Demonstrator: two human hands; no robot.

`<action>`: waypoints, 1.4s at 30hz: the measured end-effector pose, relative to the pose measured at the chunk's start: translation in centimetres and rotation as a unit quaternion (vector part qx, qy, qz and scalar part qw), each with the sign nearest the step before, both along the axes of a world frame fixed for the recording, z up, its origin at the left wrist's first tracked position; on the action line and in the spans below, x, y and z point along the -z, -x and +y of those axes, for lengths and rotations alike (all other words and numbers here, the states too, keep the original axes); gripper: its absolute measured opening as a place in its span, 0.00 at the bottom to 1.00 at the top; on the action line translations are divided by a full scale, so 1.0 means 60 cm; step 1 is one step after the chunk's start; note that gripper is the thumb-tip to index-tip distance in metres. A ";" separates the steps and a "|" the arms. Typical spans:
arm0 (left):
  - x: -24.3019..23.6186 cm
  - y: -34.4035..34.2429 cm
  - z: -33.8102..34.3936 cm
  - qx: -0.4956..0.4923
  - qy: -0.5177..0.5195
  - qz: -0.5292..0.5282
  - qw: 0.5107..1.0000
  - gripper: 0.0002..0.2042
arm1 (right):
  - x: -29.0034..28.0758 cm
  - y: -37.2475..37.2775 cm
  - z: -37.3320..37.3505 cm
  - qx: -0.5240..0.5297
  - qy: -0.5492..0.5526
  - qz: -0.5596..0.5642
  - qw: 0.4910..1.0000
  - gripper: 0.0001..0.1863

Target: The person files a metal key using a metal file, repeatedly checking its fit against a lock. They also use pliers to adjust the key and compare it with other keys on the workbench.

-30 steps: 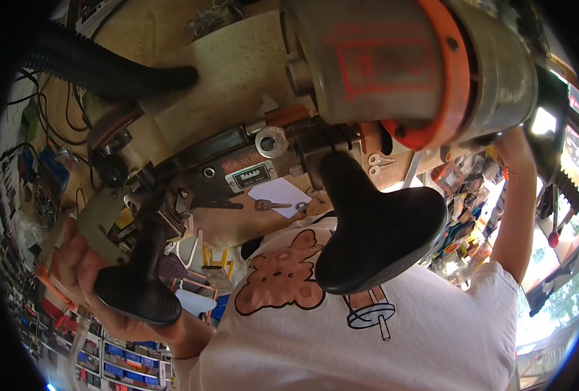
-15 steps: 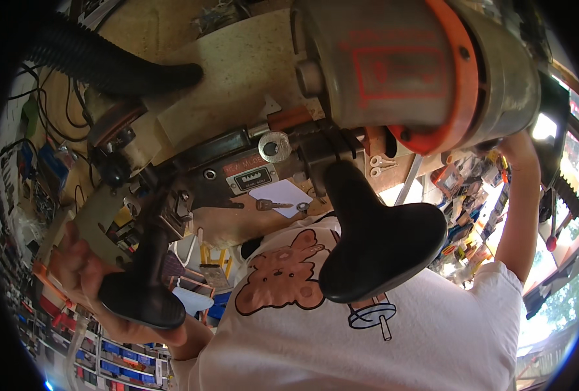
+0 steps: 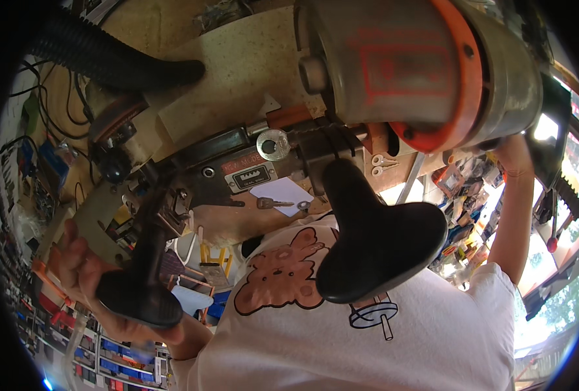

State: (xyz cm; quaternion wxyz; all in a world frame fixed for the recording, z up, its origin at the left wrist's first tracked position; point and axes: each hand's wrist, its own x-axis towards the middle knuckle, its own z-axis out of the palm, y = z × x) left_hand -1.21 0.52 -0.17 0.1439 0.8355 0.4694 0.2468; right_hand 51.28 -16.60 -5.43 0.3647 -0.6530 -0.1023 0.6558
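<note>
A key-cutting machine (image 3: 208, 179) stands before me, with a large grey motor (image 3: 394, 65) banded in orange on top. My left hand (image 3: 84, 274) is curled from beneath around the left black wing handle (image 3: 140, 296) of a clamp. The larger black wing handle (image 3: 381, 241) stands to the right, untouched. My right hand (image 3: 514, 156) reaches up to the right end of the motor; its fingers are hidden behind the housing. A loose key (image 3: 273, 203) lies on white paper (image 3: 283, 192) below the machine's plate. Whether a key sits in the left clamp, I cannot make out.
Two keys (image 3: 384, 163) lie on the bench under the motor. A black ribbed hose (image 3: 120, 65) curves in at upper left. Cables (image 3: 61, 111) hang beside it. Packaged goods (image 3: 465, 195) crowd the right, and blue bins (image 3: 130, 365) stand at lower left.
The view has shifted very slightly. Both hands stay in about the same places, the left on its wing handle and the right at the motor's end.
</note>
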 end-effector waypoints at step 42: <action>0.049 0.026 -0.112 0.125 -0.060 -0.085 0.987 0.26 | 0.116 0.518 0.075 -0.018 -0.243 -0.614 0.751 0.08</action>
